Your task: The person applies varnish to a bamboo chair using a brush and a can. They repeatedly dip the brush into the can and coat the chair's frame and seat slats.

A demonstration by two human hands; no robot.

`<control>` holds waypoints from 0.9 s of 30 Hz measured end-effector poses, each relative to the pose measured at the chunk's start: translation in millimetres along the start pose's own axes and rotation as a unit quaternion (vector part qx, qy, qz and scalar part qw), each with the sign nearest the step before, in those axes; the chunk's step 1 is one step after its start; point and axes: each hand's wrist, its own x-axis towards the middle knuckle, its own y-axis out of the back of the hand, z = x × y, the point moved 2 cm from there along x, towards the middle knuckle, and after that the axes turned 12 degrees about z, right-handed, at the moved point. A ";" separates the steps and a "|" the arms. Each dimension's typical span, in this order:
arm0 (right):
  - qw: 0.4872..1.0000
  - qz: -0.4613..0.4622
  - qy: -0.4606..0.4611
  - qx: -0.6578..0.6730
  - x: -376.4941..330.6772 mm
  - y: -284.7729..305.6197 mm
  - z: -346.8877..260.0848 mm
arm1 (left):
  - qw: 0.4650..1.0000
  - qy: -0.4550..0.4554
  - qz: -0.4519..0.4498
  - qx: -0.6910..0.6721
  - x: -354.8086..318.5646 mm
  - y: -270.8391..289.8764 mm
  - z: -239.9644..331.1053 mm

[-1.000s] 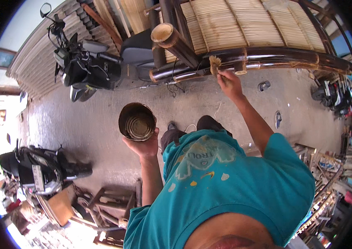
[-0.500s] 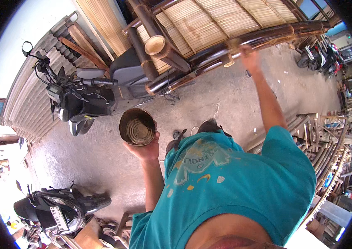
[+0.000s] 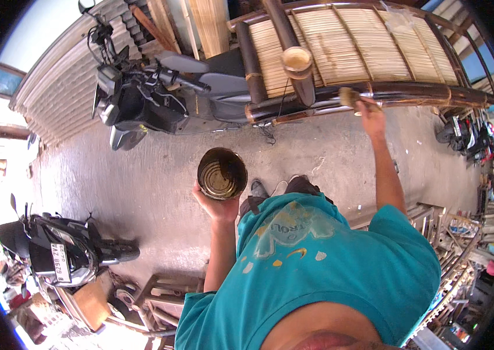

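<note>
— Up at the bamboo bench [image 3: 346, 52], what is the right hand [image 3: 369, 111] doing?

— It is closed around a brush [image 3: 349, 96], with the bristles laid against the dark round pole [image 3: 410, 93] that runs along the bench's front edge. The arm is stretched well out from the body.

— And the left hand [image 3: 215, 204]?

— It grips a round metal can [image 3: 222, 173] from below, fingers wrapped up its side, held level in front of the chest. The can is open at the top, and the inside looks dark and shiny; I cannot tell how much liquid it holds.

— How should the brushing go, by your reckoning?

— I would run the bristles along the length of the pole rather than across it, with light, even pressure, so the coat lies smooth over the curve. Keep the can upright and close, since it is well apart from the brush.

— Anything nearby to mind?

— A grey scooter [image 3: 159, 93] stands just beside the bench's left end, so drips flung that way could mark it. Another scooter [image 3: 60, 251] is parked well apart, lower left, and wooden frames [image 3: 165, 291] lie on the concrete floor [image 3: 142, 175].
</note>
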 end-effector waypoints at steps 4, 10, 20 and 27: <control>0.957 0.178 0.216 -0.071 23.4 27.8 -0.6 | 1.000 0.012 0.018 -0.003 7.2 14.3 1.1; 0.993 -0.010 -0.069 0.097 -0.7 33.6 -98.4 | 0.999 0.043 0.023 0.010 14.5 16.9 -2.0; 0.899 -0.328 -0.109 0.270 -95.9 39.4 -272.7 | 0.984 0.138 -0.040 0.109 35.0 -11.9 -34.5; 0.915 -0.369 0.066 0.149 -136.1 31.1 -300.4 | 0.963 0.193 -0.081 0.172 18.2 -43.8 -55.0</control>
